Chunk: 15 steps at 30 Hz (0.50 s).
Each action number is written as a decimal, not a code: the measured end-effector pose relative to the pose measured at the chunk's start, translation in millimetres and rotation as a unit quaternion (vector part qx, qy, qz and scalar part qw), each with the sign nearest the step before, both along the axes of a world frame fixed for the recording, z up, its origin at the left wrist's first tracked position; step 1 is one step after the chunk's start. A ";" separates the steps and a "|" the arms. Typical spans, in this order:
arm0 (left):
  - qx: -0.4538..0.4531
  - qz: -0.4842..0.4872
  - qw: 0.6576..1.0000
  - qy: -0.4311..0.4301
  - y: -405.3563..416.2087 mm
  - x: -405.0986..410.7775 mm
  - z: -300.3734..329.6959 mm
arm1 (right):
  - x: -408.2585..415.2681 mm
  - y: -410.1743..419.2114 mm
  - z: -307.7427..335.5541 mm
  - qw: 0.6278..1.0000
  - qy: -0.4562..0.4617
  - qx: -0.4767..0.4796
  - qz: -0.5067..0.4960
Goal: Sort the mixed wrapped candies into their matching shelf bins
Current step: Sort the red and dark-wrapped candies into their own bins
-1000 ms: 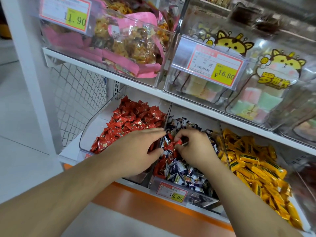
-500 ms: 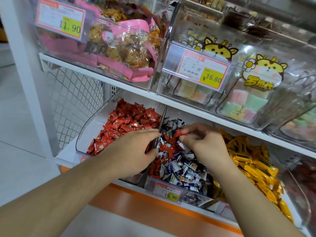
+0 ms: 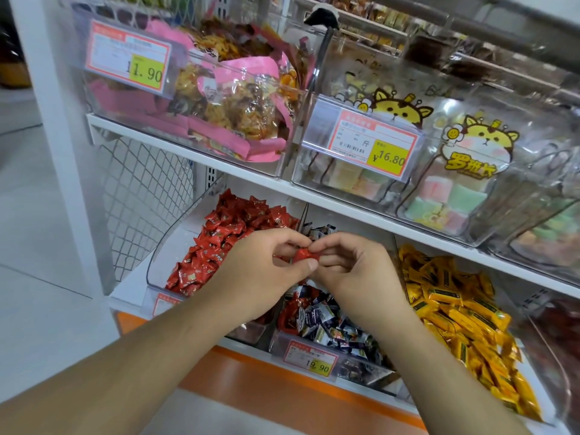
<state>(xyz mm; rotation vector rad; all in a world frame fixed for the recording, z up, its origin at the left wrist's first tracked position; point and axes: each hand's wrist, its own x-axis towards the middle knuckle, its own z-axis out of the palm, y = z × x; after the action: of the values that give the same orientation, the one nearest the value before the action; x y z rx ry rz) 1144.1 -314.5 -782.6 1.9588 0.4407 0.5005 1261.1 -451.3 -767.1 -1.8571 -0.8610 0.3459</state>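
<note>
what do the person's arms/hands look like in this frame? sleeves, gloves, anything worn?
Both forearms are bare up to the frame edge: no sleeve shows in the head view. The left hand and right hand wear no gloves. No watch, bracelet or ring is visible on either wrist or on the fingers that show. No markings or bandages can be seen. Fingernails look short and unpainted.

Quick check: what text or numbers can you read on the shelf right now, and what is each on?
"11.90": tag on pink-snack bin.
"¥16.80" and "斤": tag on pastel-sweets bin.
"罗班长": cat sticker.
"19.90", first digits smudged: tag on mixed bin.
Small print, candy wrappers: unreadable.
</note>
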 end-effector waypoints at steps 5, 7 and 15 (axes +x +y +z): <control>-0.039 0.043 0.998 -0.008 3.6 3.4 -1.5 | -2.2 0.4 -3.7 0.999 -0.018 -0.025 0.007; -0.033 0.051 0.998 -0.010 5.4 3.8 -2.1 | -0.3 -0.6 -5.5 0.998 -0.041 -0.038 0.002; 0.189 0.169 0.965 0.073 44.7 -16.7 10.1 | 27.9 -25.6 4.6 0.944 -0.229 -0.221 -0.087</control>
<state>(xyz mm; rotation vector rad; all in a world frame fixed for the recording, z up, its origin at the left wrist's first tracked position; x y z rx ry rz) 1127.4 -269.8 -772.5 2.3097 0.8326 0.6978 1289.0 -476.9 -762.5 -2.4735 -0.9707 -0.0161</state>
